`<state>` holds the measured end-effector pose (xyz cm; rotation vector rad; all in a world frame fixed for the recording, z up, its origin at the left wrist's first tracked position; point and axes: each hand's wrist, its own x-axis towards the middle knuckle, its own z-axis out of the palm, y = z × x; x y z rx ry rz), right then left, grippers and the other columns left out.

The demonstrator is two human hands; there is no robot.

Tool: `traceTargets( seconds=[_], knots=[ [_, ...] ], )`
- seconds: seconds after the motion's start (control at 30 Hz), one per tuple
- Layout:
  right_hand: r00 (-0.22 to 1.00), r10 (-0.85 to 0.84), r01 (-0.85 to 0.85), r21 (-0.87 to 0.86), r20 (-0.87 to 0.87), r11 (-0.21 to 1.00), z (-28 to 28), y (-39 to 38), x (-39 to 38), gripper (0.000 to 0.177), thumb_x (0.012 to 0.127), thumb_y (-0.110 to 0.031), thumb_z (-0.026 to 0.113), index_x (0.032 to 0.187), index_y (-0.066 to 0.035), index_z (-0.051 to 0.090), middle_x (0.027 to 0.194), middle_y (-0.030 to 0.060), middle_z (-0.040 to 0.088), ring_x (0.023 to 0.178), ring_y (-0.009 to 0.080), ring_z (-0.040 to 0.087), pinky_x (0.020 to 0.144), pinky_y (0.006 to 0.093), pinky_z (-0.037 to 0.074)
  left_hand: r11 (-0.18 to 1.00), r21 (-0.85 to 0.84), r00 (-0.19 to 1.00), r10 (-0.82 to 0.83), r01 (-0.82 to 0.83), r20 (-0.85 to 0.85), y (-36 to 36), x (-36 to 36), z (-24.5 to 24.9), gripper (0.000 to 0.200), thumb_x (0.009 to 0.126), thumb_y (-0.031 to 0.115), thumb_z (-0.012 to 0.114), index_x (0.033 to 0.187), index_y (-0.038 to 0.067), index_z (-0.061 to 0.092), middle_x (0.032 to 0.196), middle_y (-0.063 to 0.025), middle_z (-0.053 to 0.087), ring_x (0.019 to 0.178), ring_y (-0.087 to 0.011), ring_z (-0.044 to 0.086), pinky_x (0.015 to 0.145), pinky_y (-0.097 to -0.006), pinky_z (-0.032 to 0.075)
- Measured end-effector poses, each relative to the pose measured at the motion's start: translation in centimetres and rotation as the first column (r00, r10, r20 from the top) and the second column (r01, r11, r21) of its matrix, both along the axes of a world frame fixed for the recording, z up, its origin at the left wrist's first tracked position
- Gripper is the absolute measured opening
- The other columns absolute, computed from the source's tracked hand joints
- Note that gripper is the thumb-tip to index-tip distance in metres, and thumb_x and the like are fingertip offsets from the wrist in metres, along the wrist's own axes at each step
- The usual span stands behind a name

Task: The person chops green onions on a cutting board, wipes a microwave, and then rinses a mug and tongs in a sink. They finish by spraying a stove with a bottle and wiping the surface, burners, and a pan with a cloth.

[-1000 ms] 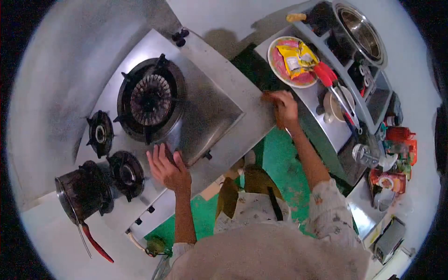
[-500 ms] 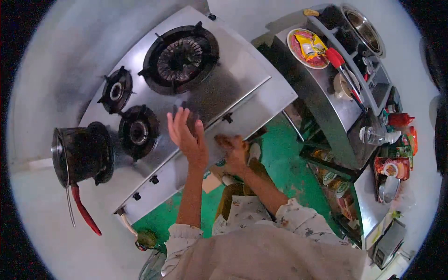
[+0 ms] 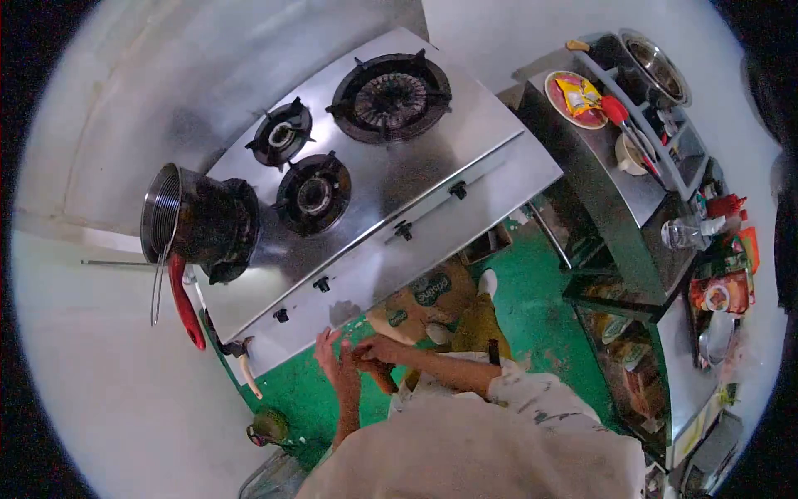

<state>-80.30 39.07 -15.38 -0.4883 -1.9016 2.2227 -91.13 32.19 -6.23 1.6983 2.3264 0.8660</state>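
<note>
Both my hands are close together, low in front of the stove's front panel. My left hand is raised with its fingers stretched up, beside my right hand. Curled fingers of my right hand are around or against a reddish-brown thing, too dark and blurred to name. Above them lies the steel stove with several black burners and knobs. On its left burner stands a dark pot with a red-handled strainer in or against it.
A brown paper bag sits on the green floor beneath the stove. To the right, a steel counter holds a plate with a yellow packet, red tongs, a cup and bottles. A gas hose hangs at left.
My left hand has dropped from above the stove's front edge to below it. My right hand has moved left and down, close to the left. The view has shifted, and the stove appears farther right.
</note>
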Motion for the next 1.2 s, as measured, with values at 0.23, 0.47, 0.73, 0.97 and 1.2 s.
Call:
traceTargets(
  seconds=[0.23,0.47,0.73,0.97,1.2],
  knots=[
    [0.911,-0.410,0.224,-0.774,-0.050,0.592,13.4,6.2,6.3,0.032,0.089,-0.019,0.056,0.116,-0.002,0.052,0.107,0.0066,0.059,0.094,0.0162,0.057,0.084,0.0294,0.046,0.997,-0.069,0.032,0.070,-0.025,0.997,3.1,3.6,4.2,0.041,0.089,0.017,0.057,0.125,0.002,0.045,0.118,-0.0068,0.052,0.108,-0.0187,0.049,0.092,-0.0326,0.040],
    [0.519,-0.854,0.754,0.455,0.031,0.474,20.1,5.1,15.9,0.054,0.078,-0.036,0.070,0.114,0.000,0.050,0.103,0.0111,0.059,0.097,0.0187,0.056,0.084,0.0311,0.045,0.924,-0.022,0.829,-0.332,0.382,0.450,10.3,9.5,10.4,0.023,0.082,0.018,0.065,0.097,0.002,0.059,0.087,-0.0036,0.063,0.079,-0.0135,0.058,0.074,-0.0294,0.047],
    [0.386,-0.923,0.865,-0.347,-0.001,0.362,23.7,1.1,28.0,0.038,0.080,-0.009,0.066,0.115,-0.006,0.051,0.107,0.0040,0.060,0.092,0.0123,0.058,0.071,0.0262,0.046,0.656,0.017,0.403,-0.483,0.754,0.777,12.7,17.4,16.4,0.022,0.085,0.017,0.065,0.097,-0.001,0.060,0.087,-0.0038,0.063,0.079,-0.0098,0.057,0.070,-0.0246,0.046],
    [0.500,-0.845,0.865,0.160,-0.188,0.476,27.4,2.1,32.4,0.065,0.074,0.006,0.067,0.130,-0.010,0.040,0.107,0.0070,0.058,0.101,0.0156,0.056,0.088,0.0293,0.045,0.699,0.151,0.526,-0.646,0.699,0.553,10.0,21.9,19.5,0.020,0.080,0.013,0.066,0.097,0.004,0.063,0.093,-0.0089,0.065,0.085,-0.0173,0.061,0.077,-0.0291,0.047],
    [0.867,-0.489,0.416,0.673,-0.091,0.612,26.9,2.0,29.9,0.077,0.062,0.008,0.071,0.131,-0.016,0.045,0.108,0.0036,0.052,0.097,0.0185,0.054,0.079,0.0318,0.048,0.881,0.186,0.829,-0.473,0.436,0.298,1.0,21.7,16.7,0.023,0.077,0.007,0.062,0.100,0.010,0.063,0.091,-0.0128,0.062,0.084,-0.0330,0.060,0.072,-0.0387,0.049]
  ],
)
